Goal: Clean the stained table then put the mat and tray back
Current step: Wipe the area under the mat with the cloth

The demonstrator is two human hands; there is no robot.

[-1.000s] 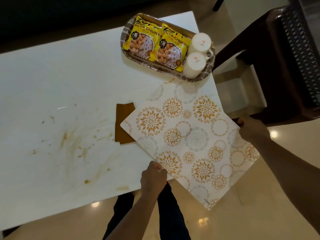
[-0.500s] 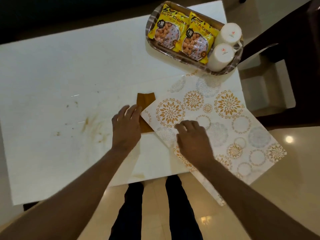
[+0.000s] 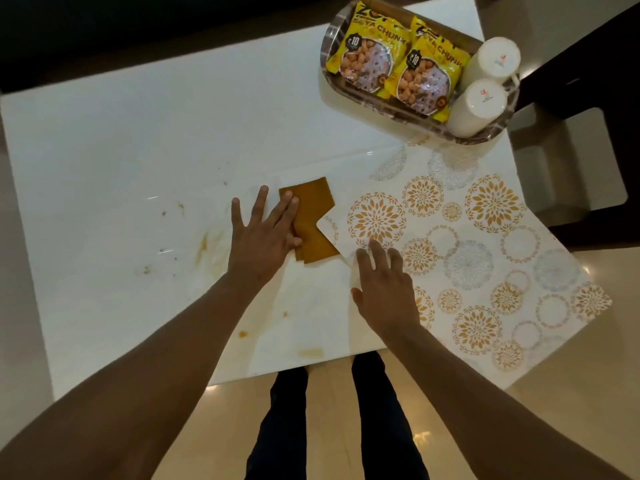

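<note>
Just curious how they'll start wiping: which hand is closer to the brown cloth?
Left. The left hand lies with its fingers on the brown cloth; the right hand rests apart on the mat.

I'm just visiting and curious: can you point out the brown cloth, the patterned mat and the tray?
brown cloth [image 3: 313, 202]: head view, on its bare upper middle.
patterned mat [image 3: 485, 258]: head view, on its printed middle.
tray [image 3: 327, 46]: head view, on its left rim.
</note>
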